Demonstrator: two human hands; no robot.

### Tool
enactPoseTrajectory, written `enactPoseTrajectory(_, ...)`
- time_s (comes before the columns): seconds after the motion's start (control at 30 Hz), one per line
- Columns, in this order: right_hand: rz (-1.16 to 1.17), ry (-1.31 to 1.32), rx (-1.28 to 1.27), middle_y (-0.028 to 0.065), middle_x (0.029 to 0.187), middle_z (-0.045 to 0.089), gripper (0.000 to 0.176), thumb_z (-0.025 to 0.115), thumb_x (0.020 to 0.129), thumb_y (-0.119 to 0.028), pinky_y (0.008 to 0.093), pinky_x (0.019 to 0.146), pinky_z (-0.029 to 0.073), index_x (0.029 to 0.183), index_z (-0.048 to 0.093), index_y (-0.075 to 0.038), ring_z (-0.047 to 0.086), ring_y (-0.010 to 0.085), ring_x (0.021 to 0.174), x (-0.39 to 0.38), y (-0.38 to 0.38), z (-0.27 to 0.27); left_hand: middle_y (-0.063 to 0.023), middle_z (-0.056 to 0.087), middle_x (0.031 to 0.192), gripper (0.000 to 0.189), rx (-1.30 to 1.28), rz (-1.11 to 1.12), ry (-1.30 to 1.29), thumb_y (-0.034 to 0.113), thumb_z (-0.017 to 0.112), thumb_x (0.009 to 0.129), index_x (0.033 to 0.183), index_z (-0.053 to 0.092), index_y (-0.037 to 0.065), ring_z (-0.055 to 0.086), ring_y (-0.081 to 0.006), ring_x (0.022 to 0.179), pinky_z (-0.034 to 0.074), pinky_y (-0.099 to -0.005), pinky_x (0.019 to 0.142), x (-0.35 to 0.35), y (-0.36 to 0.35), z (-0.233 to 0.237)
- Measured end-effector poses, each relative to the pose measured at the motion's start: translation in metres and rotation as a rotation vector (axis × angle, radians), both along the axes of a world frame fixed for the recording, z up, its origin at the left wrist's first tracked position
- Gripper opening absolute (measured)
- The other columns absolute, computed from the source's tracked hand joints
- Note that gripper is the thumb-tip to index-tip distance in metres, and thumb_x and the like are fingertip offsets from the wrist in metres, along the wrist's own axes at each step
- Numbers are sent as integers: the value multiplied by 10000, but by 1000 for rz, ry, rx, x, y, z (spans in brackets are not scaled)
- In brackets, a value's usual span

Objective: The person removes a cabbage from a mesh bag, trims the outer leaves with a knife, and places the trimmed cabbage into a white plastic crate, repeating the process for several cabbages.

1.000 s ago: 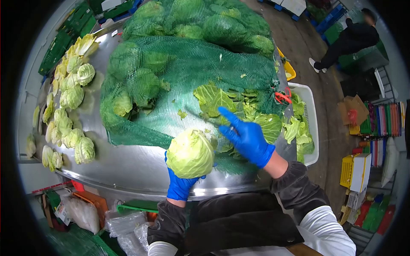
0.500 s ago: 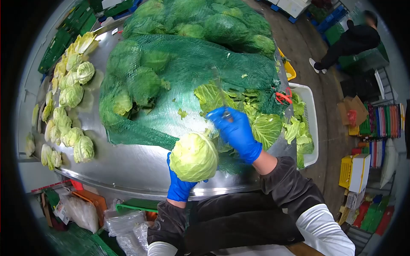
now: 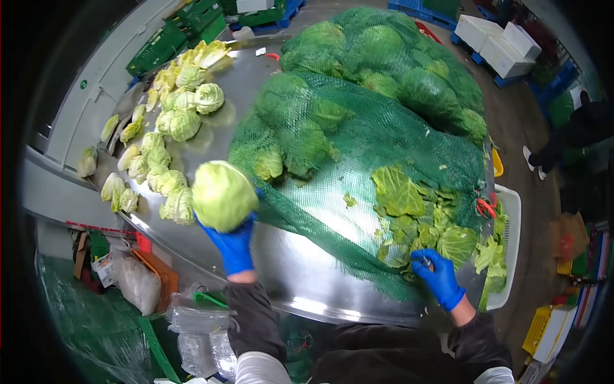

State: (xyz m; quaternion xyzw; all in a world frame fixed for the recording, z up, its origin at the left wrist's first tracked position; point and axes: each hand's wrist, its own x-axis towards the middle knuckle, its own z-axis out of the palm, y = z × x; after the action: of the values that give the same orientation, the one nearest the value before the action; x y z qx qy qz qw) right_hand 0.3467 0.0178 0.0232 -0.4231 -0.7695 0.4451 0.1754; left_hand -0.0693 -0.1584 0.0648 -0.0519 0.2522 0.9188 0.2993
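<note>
My left hand, in a blue glove, holds up a pale green cabbage from below, over the left part of the steel table. My right hand, also gloved in blue, is closed around a knife; only a small metallic bit shows at the fingers. Just beyond it lie loose cabbage leaves on a green mesh sack. Several cabbages sit inside the sack.
To the left, small trimmed cabbages stand in rows on the steel table. A white crate with leaves is at the right edge. Another full mesh sack lies at the back. A person stands far right.
My left hand has carried the cabbage left and away from me, towards the small cabbages. My right hand has drawn back from the cabbage, towards the near right. The view has turned left.
</note>
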Motion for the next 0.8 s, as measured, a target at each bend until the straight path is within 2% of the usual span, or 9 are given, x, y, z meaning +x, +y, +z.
enactPoseTrajectory(0.1,33,-57,-133,86,580,546,284,743,801,-230,286,521,437,1047,691,-97,501,118,499,-3,-19,11,-154,380,1443,748,-155,228,82,569,576,824,1426,367,176,382,-372,1286,465,-583,906,-95,-7,-17)
enactPoseTrajectory(0.17,126,-3,-22,101,633,597,277,736,806,-254,299,541,468,1050,694,-129,563,160,516,-4,-30,6,-139,377,1444,749,11,83,-158,621,567,806,1408,403,205,383,-411,1267,449,-611,908,-161,-26,-46)
enactPoseTrajectory(0.2,143,-30,-21,109,694,634,283,728,810,-277,314,563,494,1058,692,-147,611,207,559,-8,-33,14,-140,381,1441,765,7,118,-350,627,575,799,1412,403,203,395,-399,1267,439,-622,915,-174,-25,-43)
enactPoseTrajectory(0.3,130,-103,-72,111,716,641,301,727,810,-293,323,569,498,1069,685,-147,622,217,584,-11,-34,20,-156,387,1436,800,6,334,-165,637,580,795,1417,394,169,404,-395,1264,440,-614,922,-208,-27,-81)
enactPoseTrajectory(0.37,115,-103,-80,114,718,641,304,728,810,-292,324,574,499,1073,683,-146,626,223,590,-13,-31,21,-159,416,1421,821,30,356,-322,638,561,818,1419,383,108,425,-383,1257,430,-572,948,-210,-18,-69)
enactPoseTrajectory(0.47,101,-108,-93,120,723,642,313,726,813,-300,327,583,502,1081,679,-146,635,235,606,-13,-28,18,-161,517,1327,807,-837,27,369,606,609,820,1371,451,38,498,-312,1191,402,-502,948,-195,14,-52)
enactPoseTrajectory(0.57,115,-72,-63,125,732,646,322,717,820,-319,334,596,507,1088,675,-147,645,246,627,-19,-27,18,-149,611,1202,577,-1244,-269,589,483,647,852,1227,593,49,561,-248,1105,436,-455,925,-194,36,-65)
enactPoseTrajectory(0.67,140,-49,-53,125,739,652,328,704,828,-344,345,609,512,1090,672,-149,653,255,645,-18,-31,12,-101,693,932,319,-1021,-177,776,245,733,819,997,697,-17,618,-176,878,481,-337,829,-165,53,-65)
enactPoseTrajectory(0.8,201,-64,-69,117,721,647,326,685,839,-372,368,609,508,1081,674,-154,655,266,651,-17,-38,14,-76,702,888,245,-1120,51,1138,106,722,803,1002,691,-35,631,-159,792,503,-299,770,-112,56,-66)
